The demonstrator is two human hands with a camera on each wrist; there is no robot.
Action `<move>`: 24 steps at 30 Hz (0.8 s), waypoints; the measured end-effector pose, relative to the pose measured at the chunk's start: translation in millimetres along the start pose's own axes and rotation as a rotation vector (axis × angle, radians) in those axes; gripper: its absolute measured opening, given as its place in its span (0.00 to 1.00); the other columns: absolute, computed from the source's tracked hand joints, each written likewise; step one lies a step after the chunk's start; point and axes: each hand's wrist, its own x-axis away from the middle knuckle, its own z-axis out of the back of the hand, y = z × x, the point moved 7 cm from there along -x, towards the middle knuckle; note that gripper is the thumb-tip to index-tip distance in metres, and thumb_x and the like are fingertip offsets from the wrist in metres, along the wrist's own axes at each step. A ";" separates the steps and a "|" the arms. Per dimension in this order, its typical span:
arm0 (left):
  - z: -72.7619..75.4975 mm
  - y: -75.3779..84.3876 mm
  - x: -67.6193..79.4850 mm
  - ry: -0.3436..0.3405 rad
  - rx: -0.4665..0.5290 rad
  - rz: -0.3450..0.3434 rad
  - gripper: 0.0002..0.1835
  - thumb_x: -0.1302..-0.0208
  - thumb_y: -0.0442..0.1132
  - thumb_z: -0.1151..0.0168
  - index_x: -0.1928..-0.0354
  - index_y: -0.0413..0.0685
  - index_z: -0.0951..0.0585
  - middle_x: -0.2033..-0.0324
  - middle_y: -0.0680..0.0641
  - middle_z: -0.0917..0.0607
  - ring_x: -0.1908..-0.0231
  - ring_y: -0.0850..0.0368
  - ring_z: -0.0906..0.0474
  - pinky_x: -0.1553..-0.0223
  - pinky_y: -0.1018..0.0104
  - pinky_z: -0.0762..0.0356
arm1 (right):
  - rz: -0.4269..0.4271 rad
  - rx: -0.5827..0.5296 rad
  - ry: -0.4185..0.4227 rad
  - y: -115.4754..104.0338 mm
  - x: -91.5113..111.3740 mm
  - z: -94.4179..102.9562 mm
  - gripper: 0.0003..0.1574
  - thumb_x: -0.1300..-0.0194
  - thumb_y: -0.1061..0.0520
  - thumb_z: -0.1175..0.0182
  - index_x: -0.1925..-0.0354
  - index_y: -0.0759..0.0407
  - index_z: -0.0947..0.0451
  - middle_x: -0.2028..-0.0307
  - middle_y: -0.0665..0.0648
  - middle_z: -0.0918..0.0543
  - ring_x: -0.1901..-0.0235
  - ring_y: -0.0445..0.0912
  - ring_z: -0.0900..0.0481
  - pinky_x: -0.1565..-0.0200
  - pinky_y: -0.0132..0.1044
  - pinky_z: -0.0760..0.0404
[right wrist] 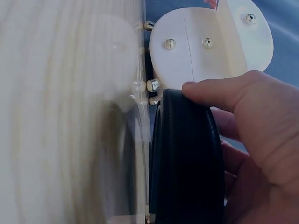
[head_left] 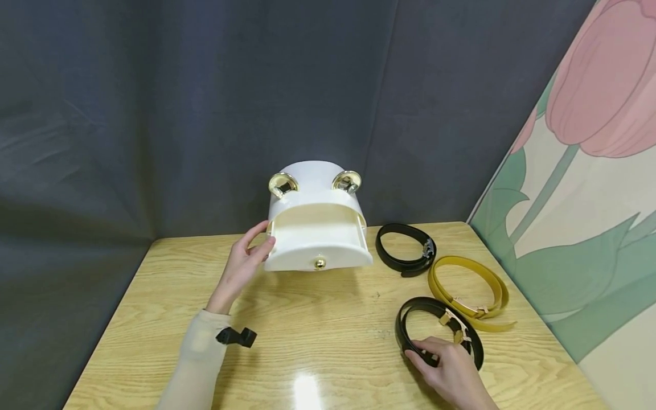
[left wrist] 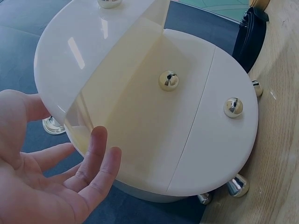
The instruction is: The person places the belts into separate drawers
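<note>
My left hand (head_left: pixel 242 265) is at the left side of a small white cabinet (head_left: pixel 314 171), its thumb at the edge of the pulled-out top drawer (head_left: pixel 294 257). In the left wrist view its fingers (left wrist: pixel 96 151) are spread and loosely bent beside that drawer. My right hand (head_left: pixel 452 373) pinches a coiled black belt (head_left: pixel 401 326) with a gold buckle, thumb and fingers on either side of the strap. That belt (right wrist: pixel 187 154) stands on its edge, seen close up in the right wrist view.
A mustard belt (head_left: pixel 501 290) lies coiled right of the held one, and a second black belt (head_left: pixel 385 251) with a silver buckle lies behind. Gold knobs (left wrist: pixel 168 80) and feet mark the cabinet. A dark curtain (head_left: pixel 246 114) hangs behind the wooden table (head_left: pixel 169 319).
</note>
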 end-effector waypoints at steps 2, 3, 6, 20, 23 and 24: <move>-0.5 -0.1 -0.2 -0.002 0.002 -0.003 0.33 0.19 0.51 0.41 0.18 0.57 0.34 0.30 0.37 0.23 0.69 0.71 0.20 0.65 0.70 0.31 | 0.021 0.014 0.026 -1.8 -0.1 2.2 0.10 0.47 0.54 0.16 0.64 0.49 0.05 0.69 0.40 0.09 0.74 0.32 0.15 0.71 0.30 0.18; -0.7 0.0 -0.3 -0.003 0.002 -0.006 0.33 0.19 0.51 0.41 0.18 0.57 0.34 0.31 0.37 0.23 0.70 0.70 0.22 0.65 0.70 0.31 | 0.032 0.021 0.041 -2.6 -0.2 3.4 0.10 0.48 0.55 0.16 0.64 0.49 0.05 0.70 0.40 0.09 0.73 0.33 0.14 0.70 0.32 0.17; -1.1 0.8 0.0 -0.002 0.000 -0.010 0.33 0.19 0.51 0.41 0.18 0.57 0.35 0.33 0.36 0.22 0.72 0.70 0.24 0.65 0.69 0.32 | 0.060 0.032 0.086 -4.5 -0.5 7.6 0.11 0.48 0.56 0.16 0.65 0.51 0.05 0.70 0.40 0.09 0.72 0.37 0.12 0.69 0.35 0.15; 0.0 0.4 0.0 0.003 -0.017 0.005 0.33 0.19 0.52 0.41 0.18 0.57 0.35 0.27 0.40 0.26 0.63 0.71 0.18 0.62 0.70 0.29 | 0.172 0.017 0.180 -15.2 -6.5 30.1 0.15 0.52 0.62 0.18 0.64 0.51 0.09 0.68 0.38 0.12 0.70 0.38 0.13 0.67 0.32 0.18; -0.1 -0.1 0.2 -0.002 -0.012 0.007 0.33 0.19 0.52 0.42 0.17 0.57 0.35 0.24 0.40 0.29 0.58 0.71 0.15 0.57 0.69 0.25 | 0.199 -0.017 0.190 -16.6 -8.2 34.5 0.16 0.53 0.65 0.18 0.64 0.52 0.09 0.68 0.38 0.13 0.69 0.37 0.13 0.64 0.27 0.20; -0.2 0.0 0.2 -0.002 -0.011 0.006 0.33 0.19 0.52 0.41 0.17 0.56 0.35 0.23 0.41 0.29 0.57 0.71 0.15 0.54 0.69 0.23 | 0.206 -0.027 0.193 -17.1 -8.8 36.0 0.17 0.53 0.65 0.18 0.64 0.52 0.09 0.68 0.38 0.13 0.68 0.37 0.13 0.62 0.25 0.20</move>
